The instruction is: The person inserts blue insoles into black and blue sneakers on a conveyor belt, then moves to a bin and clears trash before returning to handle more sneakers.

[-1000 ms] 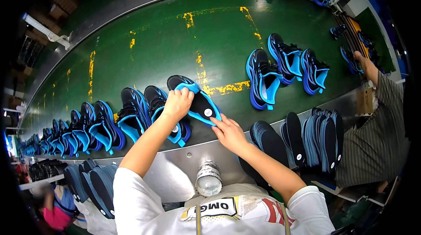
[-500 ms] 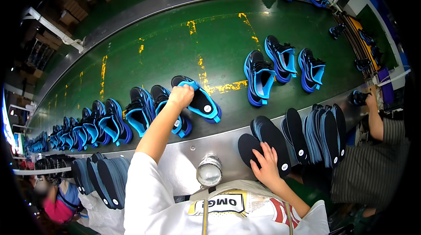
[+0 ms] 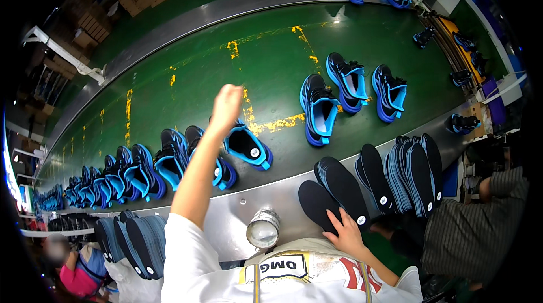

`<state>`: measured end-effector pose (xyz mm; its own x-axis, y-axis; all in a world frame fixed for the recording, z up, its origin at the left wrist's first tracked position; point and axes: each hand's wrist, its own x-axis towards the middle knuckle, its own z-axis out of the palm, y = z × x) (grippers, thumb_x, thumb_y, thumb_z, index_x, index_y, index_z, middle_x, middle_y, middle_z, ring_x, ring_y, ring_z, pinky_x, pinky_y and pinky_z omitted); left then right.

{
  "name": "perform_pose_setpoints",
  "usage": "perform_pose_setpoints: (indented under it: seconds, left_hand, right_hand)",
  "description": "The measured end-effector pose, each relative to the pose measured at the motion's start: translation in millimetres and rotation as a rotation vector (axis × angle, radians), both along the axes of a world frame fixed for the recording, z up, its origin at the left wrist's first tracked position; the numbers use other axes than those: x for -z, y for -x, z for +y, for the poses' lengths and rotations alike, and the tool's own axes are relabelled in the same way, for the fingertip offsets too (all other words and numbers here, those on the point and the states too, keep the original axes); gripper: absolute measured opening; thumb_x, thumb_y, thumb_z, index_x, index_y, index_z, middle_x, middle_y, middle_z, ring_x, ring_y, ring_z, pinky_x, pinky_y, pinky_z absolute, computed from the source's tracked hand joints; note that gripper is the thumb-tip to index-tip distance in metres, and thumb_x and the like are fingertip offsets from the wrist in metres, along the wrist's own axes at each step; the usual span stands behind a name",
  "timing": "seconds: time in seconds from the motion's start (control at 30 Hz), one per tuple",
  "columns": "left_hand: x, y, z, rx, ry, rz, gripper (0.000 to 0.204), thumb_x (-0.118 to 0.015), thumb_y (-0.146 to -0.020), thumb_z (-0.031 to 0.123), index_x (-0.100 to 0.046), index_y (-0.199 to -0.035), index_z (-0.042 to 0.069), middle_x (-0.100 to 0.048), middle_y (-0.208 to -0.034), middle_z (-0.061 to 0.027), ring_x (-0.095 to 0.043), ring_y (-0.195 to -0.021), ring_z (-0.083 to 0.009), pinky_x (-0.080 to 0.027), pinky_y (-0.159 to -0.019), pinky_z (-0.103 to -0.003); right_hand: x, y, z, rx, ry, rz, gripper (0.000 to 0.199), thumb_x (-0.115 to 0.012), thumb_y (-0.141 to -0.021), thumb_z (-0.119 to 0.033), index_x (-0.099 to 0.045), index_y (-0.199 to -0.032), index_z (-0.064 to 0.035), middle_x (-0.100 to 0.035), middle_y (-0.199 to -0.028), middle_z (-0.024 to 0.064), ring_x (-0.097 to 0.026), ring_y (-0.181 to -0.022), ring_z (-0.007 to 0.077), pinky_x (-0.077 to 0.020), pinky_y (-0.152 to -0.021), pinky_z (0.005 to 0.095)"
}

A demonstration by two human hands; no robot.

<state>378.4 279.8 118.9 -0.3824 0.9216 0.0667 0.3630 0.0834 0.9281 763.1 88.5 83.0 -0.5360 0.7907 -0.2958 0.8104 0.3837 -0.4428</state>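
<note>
My left hand [image 3: 228,101] is raised just past a black and blue sneaker [image 3: 242,143], its fingers curled away and blurred. A black insole with a round white sticker lies inside that sneaker. The forearm crosses in front of a second sneaker [image 3: 226,172], hiding part of it. My right hand [image 3: 347,237] lies with fingers stretched over the heel end of a black insole [image 3: 314,201]. This insole overlaps a stack of insoles [image 3: 343,183] on the metal ledge.
Sneakers [image 3: 141,170] line the green conveyor belt [image 3: 198,88] to the left; three more [image 3: 319,111] stand right. Further insole stacks [image 3: 404,173] and a clear jar [image 3: 263,228] occupy the metal ledge [image 3: 226,218]. A person in striped clothing [image 3: 469,229] is at the right.
My left hand has let go of the sneaker's collar and moved up and away from it. The right hand has slid toward the insole's heel. The whole view has shifted slightly.
</note>
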Motion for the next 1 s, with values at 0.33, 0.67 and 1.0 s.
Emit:
perform_pose_setpoints:
  seconds: [0.33,0.67,1.0]
  left_hand:
    - [60,-149,95,0.452,0.142,0.503,0.051,-0.046,-0.083,0.047,-0.041,-0.122,0.015,-0.061,-0.087,-0.0184,-0.057,-0.082,-0.0375,-0.046,-0.069,-0.042]
    - [45,-86,70,0.17,0.089,0.34,0.039,-0.046,-0.085,0.04,-0.058,-0.087,0.003,-0.058,-0.068,-0.0165,-0.058,-0.066,-0.0278,-0.044,-0.06,-0.037]
    - [64,-85,39,0.1,0.176,0.024,0.04,-0.057,-0.078,0.039,-0.064,-0.083,0.0,-0.059,-0.066,-0.0095,-0.053,-0.062,-0.0139,-0.041,-0.057,-0.029]
  right_hand:
    - [-13,-15,12,0.106,-0.022,0.274,0.053,-0.058,-0.079,-0.02,-0.039,-0.12,0.0075,-0.041,-0.118,0.0282,-0.046,-0.102,0.0395,-0.0384,-0.087,0.0403]
    - [-79,2,143,0.206,-0.438,0.489,0.012,-0.064,-0.068,-0.004,-0.063,-0.079,0.0017,-0.056,-0.105,0.0195,-0.052,-0.072,0.0276,-0.0436,-0.068,0.0332]
    - [-29,98,210,-0.386,-0.486,0.035,0.013,-0.053,-0.066,-0.013,-0.063,-0.064,-0.0056,-0.059,-0.084,0.0081,-0.052,-0.081,0.024,-0.0416,-0.07,0.0345]
